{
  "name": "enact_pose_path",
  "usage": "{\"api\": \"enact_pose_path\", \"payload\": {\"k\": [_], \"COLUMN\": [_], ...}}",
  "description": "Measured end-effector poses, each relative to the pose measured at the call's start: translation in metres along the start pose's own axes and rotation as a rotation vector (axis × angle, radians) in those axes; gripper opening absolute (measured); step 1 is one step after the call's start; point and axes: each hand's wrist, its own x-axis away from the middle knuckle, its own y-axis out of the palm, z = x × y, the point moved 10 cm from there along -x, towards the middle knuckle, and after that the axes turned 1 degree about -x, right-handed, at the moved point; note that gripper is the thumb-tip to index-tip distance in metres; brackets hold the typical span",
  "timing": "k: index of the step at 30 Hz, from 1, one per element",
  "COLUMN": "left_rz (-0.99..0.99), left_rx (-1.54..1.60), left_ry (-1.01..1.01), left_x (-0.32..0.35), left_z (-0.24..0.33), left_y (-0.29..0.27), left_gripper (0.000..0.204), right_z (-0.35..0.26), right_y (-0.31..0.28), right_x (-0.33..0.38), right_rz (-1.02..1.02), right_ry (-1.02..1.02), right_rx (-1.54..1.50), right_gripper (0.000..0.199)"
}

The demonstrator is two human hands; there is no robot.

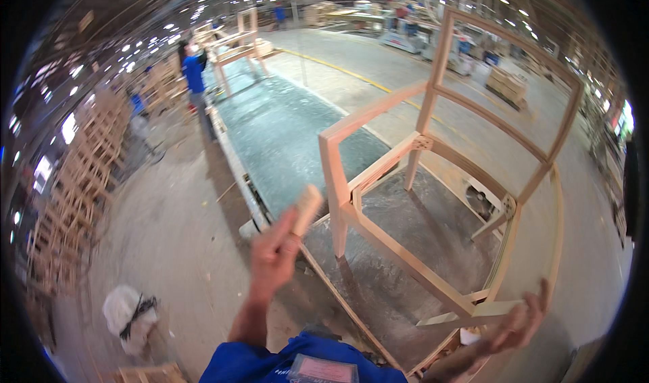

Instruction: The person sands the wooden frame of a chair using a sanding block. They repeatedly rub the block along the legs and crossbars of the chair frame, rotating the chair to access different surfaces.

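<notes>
A bare wooden armchair frame [405, 258] stands upright on a dark worktop [368, 302] in front of me. It has an open back, armrests and no seat panel. My left hand [274, 251] is closed round a small pale wooden block [308, 209], blurred by motion. That hand is held up left of the frame's near left leg, apart from it. At the lower right, my right hand [522, 321] has its fingers stretched out beside the front post of the right armrest. Whether it touches the wood I cannot tell.
A long greenish table [270, 112] runs away from the worktop, with another chair frame [233, 48] at its far end. A person in a blue shirt [194, 75] stands there. Chair frames are stacked [74, 207] at the left. A whitish bag [128, 315] lies on the floor.
</notes>
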Motion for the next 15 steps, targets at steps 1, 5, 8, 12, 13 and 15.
{"api": "enact_pose_path", "payload": {"k": [1,5,8,12,13,15], "left_rz": [-0.008,-0.243,-0.455,-0.736,-0.752,-0.779], "left_rx": [-0.017,-0.065,-0.031,-0.261,-0.287,-0.335], "left_ry": [0.023,0.215,0.276,0.312,0.354,0.421], "left_x": [-0.027,-0.151,-0.189,-0.209,-0.217,-0.24], "left_z": [-0.003,-0.013,-0.043,-0.051,-0.052,-0.054], "left_y": [-0.021,-0.026,0.011,0.062,0.071,0.094], "left_gripper": [0.043,0.044,0.044,0.04,0.04,0.039], "right_z": [-0.026,-0.092,-0.099,-0.078,-0.078,-0.081], "right_y": [0.051,0.242,0.336,0.39,0.399,0.401], "right_x": [0.007,0.064,0.111,0.153,0.166,0.168], "right_rz": [-0.199,-0.763,-0.945,-1.099,-1.151,-1.032], "right_ry": [0.057,0.129,0.08,0.173,0.216,0.127], "right_rx": [-0.116,-0.302,-0.125,0.029,0.012,0.038], "right_gripper": [0.027,0.047,0.059,0.07,0.072,0.071]}}
